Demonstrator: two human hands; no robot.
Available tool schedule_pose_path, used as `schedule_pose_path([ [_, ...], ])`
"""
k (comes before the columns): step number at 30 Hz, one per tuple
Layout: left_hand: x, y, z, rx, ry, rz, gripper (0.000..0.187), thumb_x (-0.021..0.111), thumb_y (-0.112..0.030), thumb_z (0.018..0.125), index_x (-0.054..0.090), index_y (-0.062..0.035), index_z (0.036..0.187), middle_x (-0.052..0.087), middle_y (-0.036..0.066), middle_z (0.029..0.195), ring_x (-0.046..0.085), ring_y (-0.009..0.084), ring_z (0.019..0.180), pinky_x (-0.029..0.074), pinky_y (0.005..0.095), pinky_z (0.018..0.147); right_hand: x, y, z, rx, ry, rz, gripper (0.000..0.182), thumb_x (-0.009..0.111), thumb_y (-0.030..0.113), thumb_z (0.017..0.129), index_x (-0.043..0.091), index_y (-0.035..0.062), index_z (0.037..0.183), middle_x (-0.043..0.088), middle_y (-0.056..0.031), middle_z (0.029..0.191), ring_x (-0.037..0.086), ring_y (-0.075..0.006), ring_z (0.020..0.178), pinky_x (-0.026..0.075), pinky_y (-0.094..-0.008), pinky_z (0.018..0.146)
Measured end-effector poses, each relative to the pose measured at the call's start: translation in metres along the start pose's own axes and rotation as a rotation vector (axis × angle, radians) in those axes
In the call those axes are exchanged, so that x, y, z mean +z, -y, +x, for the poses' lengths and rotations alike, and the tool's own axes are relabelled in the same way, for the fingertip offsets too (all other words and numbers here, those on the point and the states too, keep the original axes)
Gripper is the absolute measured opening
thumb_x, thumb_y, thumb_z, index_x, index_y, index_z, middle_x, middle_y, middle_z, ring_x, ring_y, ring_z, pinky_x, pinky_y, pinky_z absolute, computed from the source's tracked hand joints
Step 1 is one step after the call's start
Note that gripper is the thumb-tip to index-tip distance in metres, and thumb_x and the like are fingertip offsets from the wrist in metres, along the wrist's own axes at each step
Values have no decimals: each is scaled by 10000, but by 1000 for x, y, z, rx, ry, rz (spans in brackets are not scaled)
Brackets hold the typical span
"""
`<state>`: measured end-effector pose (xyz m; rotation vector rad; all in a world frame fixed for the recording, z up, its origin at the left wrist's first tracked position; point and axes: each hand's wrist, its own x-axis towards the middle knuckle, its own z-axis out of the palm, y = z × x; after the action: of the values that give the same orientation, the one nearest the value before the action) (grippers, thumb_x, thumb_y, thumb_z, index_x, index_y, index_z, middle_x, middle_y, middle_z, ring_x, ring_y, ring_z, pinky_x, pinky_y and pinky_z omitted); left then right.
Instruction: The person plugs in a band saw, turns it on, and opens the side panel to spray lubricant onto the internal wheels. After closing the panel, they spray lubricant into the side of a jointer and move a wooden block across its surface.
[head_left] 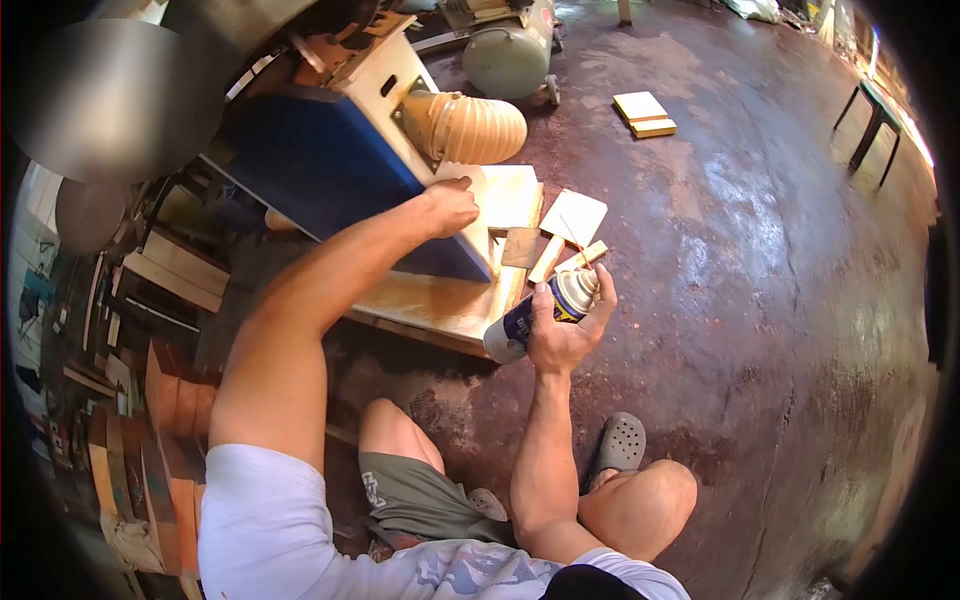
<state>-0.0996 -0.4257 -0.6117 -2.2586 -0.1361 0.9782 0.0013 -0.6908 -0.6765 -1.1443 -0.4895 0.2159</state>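
Observation:
I am crouched on a workshop floor. My right hand (562,330) grips a blue and white spray can (540,312), held tilted with its top toward the upper right. My left hand (450,207) reaches forward and rests, fingers curled, on the corner of a blue and cream machine housing (330,165), beside a ribbed tan dust hose (470,128). Whether the left hand holds anything is hidden. The machine stands on a wooden base board (440,300).
Wood offcuts (560,235) lie on the floor just past the can. Two stacked boards (645,112) lie farther out, near a green compressor tank (508,55). Stacked timber (150,420) fills the left side. A dark stool (868,125) stands far right.

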Motion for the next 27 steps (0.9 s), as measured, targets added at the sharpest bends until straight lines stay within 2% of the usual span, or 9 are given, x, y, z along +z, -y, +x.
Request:
schedule_pose_path([
  [3, -22, 0, -23, -195, -400, -53, 275, 788, -343, 731, 733, -81, 792, 680, 74, 902, 650, 264, 933, 488, 397, 862, -10, -4, 4, -43, -14, -44, 698, 816, 111, 788, 468, 22, 1387, 594, -128, 1147, 620, -209, 1014, 518, -350, 913],
  [4, -32, -3, -29, -226, -413, -18, 441, 825, -436, 680, 713, -58, 878, 647, 93, 906, 667, 280, 852, 527, 394, 806, -13, -4, 4, -22, -9, -25, 695, 810, 119, 804, 460, 31, 1398, 588, -125, 1155, 613, -206, 1024, 516, -349, 922],
  [8, -6, -32, 5, -602, -196, -35, 524, 832, -454, 676, 676, -46, 967, 661, 118, 895, 677, 276, 824, 577, 398, 612, -14, -7, 9, 6, -49, -38, 692, 819, 134, 782, 477, 19, 1373, 599, -136, 1146, 623, -225, 1017, 520, -367, 913],
  [11, 10, -37, 28, -753, -161, -16, 265, 711, -262, 850, 662, -27, 961, 681, 126, 860, 715, 272, 750, 570, 364, 565, -11, -7, 10, -9, -60, -37, 678, 827, 132, 756, 504, 5, 1339, 605, -148, 1126, 628, -241, 1002, 524, -374, 892],
  [16, 16, -37, 31, -718, -107, -217, 169, 652, -139, 882, 667, -13, 993, 742, 111, 820, 756, 243, 743, 582, 383, 560, -11, -9, 9, -12, -50, -30, 663, 826, 125, 748, 514, 4, 1320, 591, -149, 1104, 616, -257, 993, 514, -381, 887],
  [19, 15, -27, 25, -487, -38, -110, 89, 684, -139, 835, 757, -91, 855, 756, 73, 823, 754, 238, 775, 567, 404, 573, -14, -8, 11, -13, -71, -18, 666, 835, 139, 747, 510, 9, 1314, 590, -158, 1097, 617, -275, 978, 514, -396, 876],
  [21, 8, -11, 24, -245, 136, -42, 86, 704, -174, 784, 779, -140, 758, 755, 42, 796, 740, 216, 751, 551, 389, 584, -19, -9, 10, -44, -38, -83, 705, 817, 142, 783, 467, 40, 1386, 624, -137, 1155, 637, -219, 1010, 531, -352, 907],
  [23, -11, -5, 18, -91, 224, 98, 149, 666, -216, 850, 803, -163, 873, 777, 17, 909, 740, 185, 867, 562, 382, 686, -23, -1, 14, -103, -66, -134, 692, 826, 153, 765, 493, 39, 1360, 622, -140, 1144, 638, -235, 1005, 533, -367, 892],
  [27, -16, -27, 23, -194, 382, 245, 230, 616, -243, 931, 789, -173, 1064, 749, 3, 1138, 683, 202, 1097, 548, 393, 771, -26, -2, 13, -36, -75, -106, 682, 823, 166, 766, 497, 39, 1352, 620, -138, 1107, 640, -237, 998, 533, -368, 891],
])
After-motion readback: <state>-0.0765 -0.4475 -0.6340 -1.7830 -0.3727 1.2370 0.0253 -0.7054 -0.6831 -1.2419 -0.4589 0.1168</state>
